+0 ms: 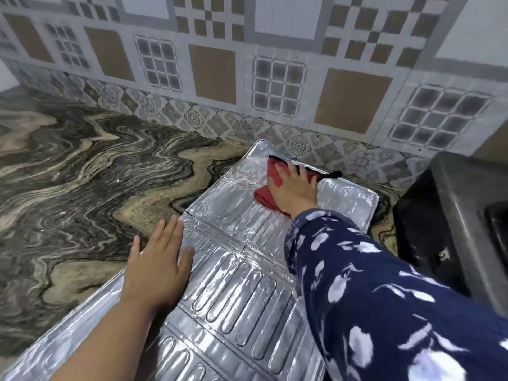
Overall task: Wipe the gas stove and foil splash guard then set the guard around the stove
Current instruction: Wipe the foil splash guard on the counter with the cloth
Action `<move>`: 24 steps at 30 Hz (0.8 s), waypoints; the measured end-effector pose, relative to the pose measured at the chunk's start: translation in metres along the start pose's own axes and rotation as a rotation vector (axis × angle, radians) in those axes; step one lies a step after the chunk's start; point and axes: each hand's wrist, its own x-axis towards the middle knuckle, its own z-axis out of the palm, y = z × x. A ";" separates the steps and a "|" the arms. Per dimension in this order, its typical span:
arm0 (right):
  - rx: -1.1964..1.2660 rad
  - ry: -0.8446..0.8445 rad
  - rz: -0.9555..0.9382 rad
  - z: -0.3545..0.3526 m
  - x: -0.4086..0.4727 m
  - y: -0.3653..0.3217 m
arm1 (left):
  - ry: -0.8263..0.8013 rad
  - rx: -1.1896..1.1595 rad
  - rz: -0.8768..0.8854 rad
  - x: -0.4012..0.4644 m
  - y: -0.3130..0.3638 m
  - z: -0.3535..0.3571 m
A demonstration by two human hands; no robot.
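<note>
On the marbled tabletop [82, 149] the foil guard [236, 284] lies flat, so both sides can be wiped. Left hand [159, 265] presses open-palmed on its near left edge, holding nothing, likely steadying it. Right hand [295, 188] pushes a red cloth [265, 196] across the far panel. The stove [453, 215] sits right.

A home kitchen: marbled stone counter [82, 160] (patterned wall tiles [214, 70] behind), black stove [439, 215].

The foil splash guard [233, 276] lies flat on the counter — silver, embossed with ribbed ovals, its creased panels unfolded. The black gas stove [450, 215] sits just beside its right edge.
</note>
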 end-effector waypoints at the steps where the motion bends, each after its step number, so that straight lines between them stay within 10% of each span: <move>1: 0.001 0.004 0.054 -0.002 -0.009 0.014 | -0.002 -0.009 -0.001 -0.001 0.000 0.000; 7: 0.033 0.003 0.308 -0.005 -0.084 0.049 | -0.023 -0.014 -0.007 0.001 0.003 0.000; 24: 0.132 -0.256 -0.053 -0.053 -0.147 -0.012 | 0.003 -0.244 0.148 -0.028 0.093 -0.025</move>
